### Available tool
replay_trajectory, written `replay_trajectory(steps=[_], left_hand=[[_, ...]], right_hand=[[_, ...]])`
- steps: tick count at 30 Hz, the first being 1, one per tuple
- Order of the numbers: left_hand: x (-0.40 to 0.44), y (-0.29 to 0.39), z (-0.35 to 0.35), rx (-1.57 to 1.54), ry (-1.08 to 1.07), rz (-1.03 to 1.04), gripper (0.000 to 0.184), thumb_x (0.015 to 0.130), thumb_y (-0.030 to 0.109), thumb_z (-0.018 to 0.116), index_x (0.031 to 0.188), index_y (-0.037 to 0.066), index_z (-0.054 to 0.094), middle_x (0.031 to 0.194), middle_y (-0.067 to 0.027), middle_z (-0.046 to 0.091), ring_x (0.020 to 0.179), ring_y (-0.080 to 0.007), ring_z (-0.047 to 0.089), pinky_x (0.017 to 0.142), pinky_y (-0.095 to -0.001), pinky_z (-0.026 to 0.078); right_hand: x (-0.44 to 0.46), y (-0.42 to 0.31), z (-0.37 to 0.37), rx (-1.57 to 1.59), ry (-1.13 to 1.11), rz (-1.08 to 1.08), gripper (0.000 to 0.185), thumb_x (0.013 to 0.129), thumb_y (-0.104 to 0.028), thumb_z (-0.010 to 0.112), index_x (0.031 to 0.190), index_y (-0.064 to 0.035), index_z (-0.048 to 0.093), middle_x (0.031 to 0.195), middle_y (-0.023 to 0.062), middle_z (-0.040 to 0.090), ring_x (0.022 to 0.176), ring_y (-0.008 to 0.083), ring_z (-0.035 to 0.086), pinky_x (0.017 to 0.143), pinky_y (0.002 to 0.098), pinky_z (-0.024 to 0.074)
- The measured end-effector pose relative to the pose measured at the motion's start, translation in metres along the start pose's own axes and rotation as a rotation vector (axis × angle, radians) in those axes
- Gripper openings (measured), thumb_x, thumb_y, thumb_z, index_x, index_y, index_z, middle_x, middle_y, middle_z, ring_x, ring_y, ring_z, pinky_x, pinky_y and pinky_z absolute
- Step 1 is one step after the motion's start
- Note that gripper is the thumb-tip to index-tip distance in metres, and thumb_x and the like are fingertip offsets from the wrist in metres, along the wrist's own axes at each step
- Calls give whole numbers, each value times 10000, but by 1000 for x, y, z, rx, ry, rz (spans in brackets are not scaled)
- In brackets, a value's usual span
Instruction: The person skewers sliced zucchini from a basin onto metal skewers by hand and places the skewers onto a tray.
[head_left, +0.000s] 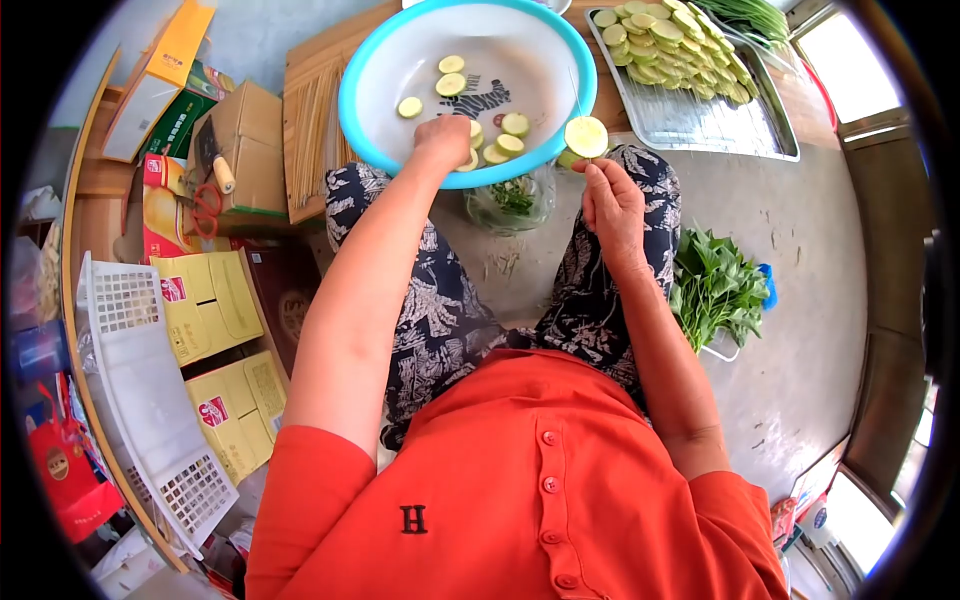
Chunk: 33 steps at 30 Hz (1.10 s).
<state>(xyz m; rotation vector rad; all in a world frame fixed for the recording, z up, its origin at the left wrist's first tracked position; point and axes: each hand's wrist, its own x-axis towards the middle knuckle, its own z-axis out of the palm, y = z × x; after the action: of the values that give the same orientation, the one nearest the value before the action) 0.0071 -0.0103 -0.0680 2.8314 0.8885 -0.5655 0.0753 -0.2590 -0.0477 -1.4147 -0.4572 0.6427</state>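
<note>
My left hand (445, 140) reaches into a white basin with a blue rim (352, 100), its fingers curled down beside pale green zucchini slices (510, 145). What its fingertips hold, if anything, is hidden. More slices (451, 84) lie scattered on the basin's floor. At the basin's right edge, my right hand (612, 200) is closed on a thin skewer (575, 92). A round zucchini slice (586, 137) is threaded on it just above my fingers, with greener slices partly visible behind.
A metal tray (690, 125) heaped with zucchini slices (675, 45) stands at the back right. Bare skewers (318, 140) lie left of the basin. Below it is a plastic bag of greens (512, 200). Leafy greens (722, 285) sit at right; cardboard boxes (250, 140) and scissors (206, 208) at left.
</note>
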Motion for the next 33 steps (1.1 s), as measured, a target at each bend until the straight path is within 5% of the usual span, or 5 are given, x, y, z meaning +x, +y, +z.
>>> replay_trajectory(steps=[7,12,17,21,33], left_hand=[[2,-7,2,-251,50,14,353,708,159,769,1024,41,665,1024,-114,688,932,-268,669,770,-381,539],[-12,-9,-9,-1493,31,13,329,787,206,764,1017,3,644,920,-73,678,635,-153,624,609,-282,538],[-26,-22,-18,-2234,30,182,298,848,245,701,1033,31,607,926,-86,652,846,-176,633,698,-304,543],[-43,-10,-39,-2551,88,286,360,855,254,669,1072,-19,579,983,-148,651,978,-292,646,796,-382,555],[-38,-14,-30,-2756,128,302,561,875,501,625,1067,-23,571,920,-155,628,779,-237,599,747,-352,535]], right_hand=[[1,0,-1,-61,-18,-35,185,985,-135,501,975,-3,630,553,-63,418,470,17,359,439,194,281],[-5,-6,1,-122,-72,16,216,990,-153,485,971,6,630,524,-58,425,444,20,356,423,199,276],[-22,-20,13,-91,-175,114,252,1009,-191,448,1013,-8,621,528,-53,410,435,29,338,413,190,271],[-32,-43,30,-79,-252,109,254,1011,-192,444,1011,-12,624,514,-59,402,431,21,328,412,187,259],[-37,-70,69,-134,-341,183,216,974,-168,498,980,-15,650,571,-70,425,484,23,376,445,203,305]])
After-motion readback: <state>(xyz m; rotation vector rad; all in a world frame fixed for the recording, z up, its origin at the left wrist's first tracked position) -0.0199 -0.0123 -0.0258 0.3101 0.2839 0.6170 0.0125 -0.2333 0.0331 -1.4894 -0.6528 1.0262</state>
